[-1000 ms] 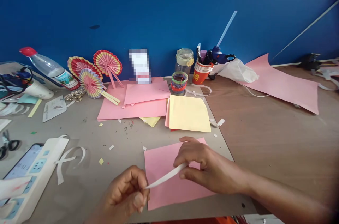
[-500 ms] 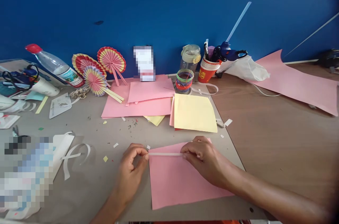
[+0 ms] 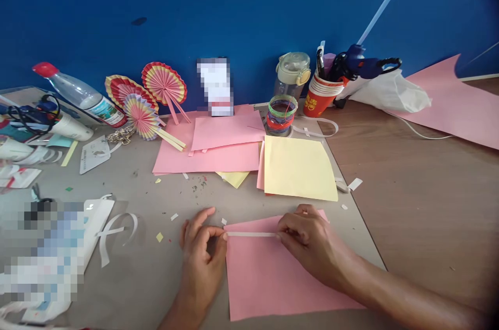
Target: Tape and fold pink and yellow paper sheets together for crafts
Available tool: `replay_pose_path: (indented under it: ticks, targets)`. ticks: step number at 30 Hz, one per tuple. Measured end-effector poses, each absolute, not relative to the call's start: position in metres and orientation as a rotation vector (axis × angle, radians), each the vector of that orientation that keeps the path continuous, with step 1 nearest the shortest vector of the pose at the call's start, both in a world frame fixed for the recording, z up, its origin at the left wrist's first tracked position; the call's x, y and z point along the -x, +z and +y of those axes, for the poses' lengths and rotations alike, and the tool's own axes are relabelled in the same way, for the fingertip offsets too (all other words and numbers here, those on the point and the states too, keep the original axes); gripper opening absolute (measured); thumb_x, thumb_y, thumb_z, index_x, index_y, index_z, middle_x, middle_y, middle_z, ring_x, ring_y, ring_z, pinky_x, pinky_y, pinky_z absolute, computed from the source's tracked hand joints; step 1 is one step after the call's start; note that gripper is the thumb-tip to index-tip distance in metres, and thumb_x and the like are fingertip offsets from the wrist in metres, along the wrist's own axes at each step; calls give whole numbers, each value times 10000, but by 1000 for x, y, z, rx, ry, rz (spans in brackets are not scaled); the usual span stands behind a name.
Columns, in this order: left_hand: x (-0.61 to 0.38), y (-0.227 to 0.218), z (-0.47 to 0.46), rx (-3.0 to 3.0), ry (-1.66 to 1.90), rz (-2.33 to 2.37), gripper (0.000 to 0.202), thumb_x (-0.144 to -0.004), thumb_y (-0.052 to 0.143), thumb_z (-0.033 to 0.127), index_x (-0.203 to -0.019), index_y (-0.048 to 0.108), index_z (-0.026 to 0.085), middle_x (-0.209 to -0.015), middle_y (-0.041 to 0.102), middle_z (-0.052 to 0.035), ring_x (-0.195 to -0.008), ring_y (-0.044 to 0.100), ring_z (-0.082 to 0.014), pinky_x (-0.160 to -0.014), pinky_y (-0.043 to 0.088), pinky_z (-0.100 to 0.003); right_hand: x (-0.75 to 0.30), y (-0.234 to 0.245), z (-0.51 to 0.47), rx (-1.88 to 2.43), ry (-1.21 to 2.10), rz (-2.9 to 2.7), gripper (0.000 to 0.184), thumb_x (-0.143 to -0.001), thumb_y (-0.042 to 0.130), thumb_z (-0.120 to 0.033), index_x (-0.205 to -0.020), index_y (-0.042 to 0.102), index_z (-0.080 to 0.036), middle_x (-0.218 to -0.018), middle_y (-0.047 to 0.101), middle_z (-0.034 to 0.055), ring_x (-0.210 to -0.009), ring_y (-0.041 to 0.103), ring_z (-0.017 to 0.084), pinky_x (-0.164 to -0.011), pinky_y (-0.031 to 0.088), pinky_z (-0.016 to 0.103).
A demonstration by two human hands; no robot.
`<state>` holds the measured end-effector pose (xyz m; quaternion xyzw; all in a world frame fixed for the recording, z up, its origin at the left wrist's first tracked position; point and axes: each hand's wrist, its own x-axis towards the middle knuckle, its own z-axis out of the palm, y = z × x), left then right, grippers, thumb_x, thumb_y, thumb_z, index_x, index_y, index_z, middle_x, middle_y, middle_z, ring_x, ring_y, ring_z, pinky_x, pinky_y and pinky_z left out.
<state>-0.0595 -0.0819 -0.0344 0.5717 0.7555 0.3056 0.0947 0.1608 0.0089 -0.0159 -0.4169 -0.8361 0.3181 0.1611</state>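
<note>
A sheet of pink paper (image 3: 273,278) lies flat on the desk before me. Across its upper part runs a narrow white tape strip (image 3: 251,234), stretched straight between my hands. At the strip's left end, by the sheet's left edge, my left hand (image 3: 203,254) pinches it with thumb and index finger, the other fingers raised. My right hand (image 3: 307,239) has its fingers closed on the strip farther right and covers that end, with the wrist over the sheet. Beyond the sheet sits a stack of square paper with a yellow sheet (image 3: 300,169) on top.
Paper fans (image 3: 163,84), a propped phone (image 3: 216,86), a lidded jar (image 3: 292,75) and a red paper cup (image 3: 322,99) holding tools stand along the blue wall. More pink paper (image 3: 206,158) lies behind. Curled white strips (image 3: 105,239) and paper scraps lie to the left.
The view has shifted, so most things sit slightly differently in the picture. My left hand's outer fingers have lifted and spread, while both hands keep hold of the strip.
</note>
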Motion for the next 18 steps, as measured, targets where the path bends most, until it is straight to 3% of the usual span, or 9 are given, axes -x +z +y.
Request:
replay_pose_path:
  ticks: [4,18]
  targets:
    - [61,-37,-81,-1666,918,2259,161,-842,533,254,-685,563,230,-1204,599,-67,-1149,516,-264,-1108,210,-533,-161,-17,16,1213,891,-2349,203,-845,450,-162,-707,588,-216,-527,492,-30,-568,497,151,-663,416,309]
    - [59,-37,-77,-1733,857,2242,130,-822,531,174,-707,542,234,-1210,578,-70,-1173,493,-274,-1069,250,-544,-172,-21,23,1198,860,-2426,210,-901,396,-141,-744,514,-215,-549,500,-37,-498,433,137,-708,365,357]
